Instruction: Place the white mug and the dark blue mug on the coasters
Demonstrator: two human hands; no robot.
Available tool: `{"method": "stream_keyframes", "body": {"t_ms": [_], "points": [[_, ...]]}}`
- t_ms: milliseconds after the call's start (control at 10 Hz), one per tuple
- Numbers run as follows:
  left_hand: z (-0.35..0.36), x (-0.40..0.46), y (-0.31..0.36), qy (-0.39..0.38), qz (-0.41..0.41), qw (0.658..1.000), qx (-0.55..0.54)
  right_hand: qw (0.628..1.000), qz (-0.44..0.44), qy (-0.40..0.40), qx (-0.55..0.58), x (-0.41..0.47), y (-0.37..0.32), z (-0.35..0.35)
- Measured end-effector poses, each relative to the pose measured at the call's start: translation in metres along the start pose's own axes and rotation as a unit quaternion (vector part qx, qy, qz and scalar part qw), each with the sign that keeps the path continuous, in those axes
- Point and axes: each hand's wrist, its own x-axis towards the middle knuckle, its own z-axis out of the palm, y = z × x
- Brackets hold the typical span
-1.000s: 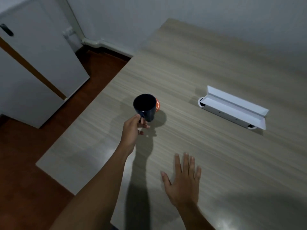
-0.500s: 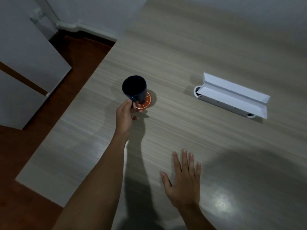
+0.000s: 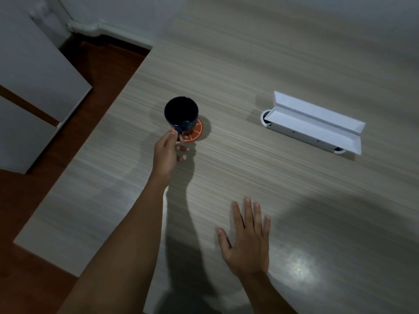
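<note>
The dark blue mug is round and smooth, and it stands upright on a flat orange coaster with thin white lines like an orange slice. The coaster lies on the table, which has a pale top with long fine stripes like wood. The left hand pinches the mug's small curved handle with thumb and fingers closed on it. The right hand lies flat on the table near the person, with its fingers straight and a little apart, holding nothing. Well off to the right of the mug sits a long white box with its lid open.
</note>
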Motion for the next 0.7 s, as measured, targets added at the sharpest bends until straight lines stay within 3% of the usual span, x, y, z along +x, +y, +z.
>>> {"method": "stream_keyframes", "body": {"t_ms": [300, 400, 500, 600, 700], "points": [[-0.009, -0.031, 0.001, 0.027, 0.016, 0.999, 0.009, 1.0, -0.012, 0.005, 0.014, -0.001, 0.0, -0.003], [-0.018, -0.061, -0.017, 0.056, 0.002, 0.998, 0.032, 1.0, -0.009, 0.006, 0.018, -0.002, 0.0, -0.006], [-0.018, -0.103, -0.048, 0.026, -0.011, 0.993, 0.11, 0.999, -0.015, -0.005, 0.029, -0.007, 0.006, -0.01], [-0.001, -0.148, -0.072, -0.024, 0.066, 0.961, 0.269, 0.999, -0.01, -0.013, 0.046, -0.027, 0.029, -0.019], [0.035, -0.188, -0.094, -0.091, 0.191, 0.884, 0.417, 0.999, 0.02, 0.004, 0.043, -0.068, 0.07, -0.02]]}}
